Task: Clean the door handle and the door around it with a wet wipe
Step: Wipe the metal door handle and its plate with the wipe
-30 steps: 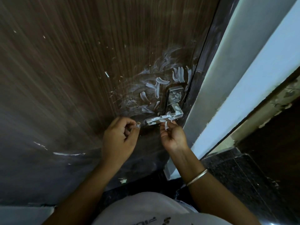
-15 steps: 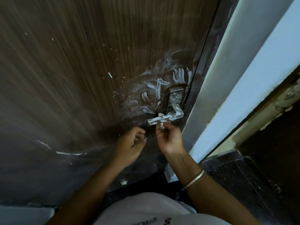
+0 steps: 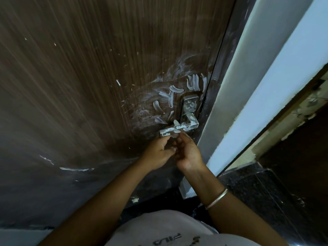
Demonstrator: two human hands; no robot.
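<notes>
Metal lever handle [image 3: 177, 129] sits near the right edge of the brown wood-grain door [image 3: 88, 86] — both are streaked with white smears [image 3: 173, 89]. Left hand [image 3: 158, 154] and right hand [image 3: 189, 153] meet just below the lever, fingers curled and fingertips touching each other. Whether either pinches anything — cannot tell. Metal bangle [image 3: 216, 198] on right wrist.

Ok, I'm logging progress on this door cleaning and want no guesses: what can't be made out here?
1. Wet wipe: head view shows none; curled fingers of the left hand and right hand hide whatever is in their grip.
2. Dark print on the white shirt: cut off by the head view's bottom edge.
3. Dark opening beyond the pale door frame, right: too dim in head view.
</notes>
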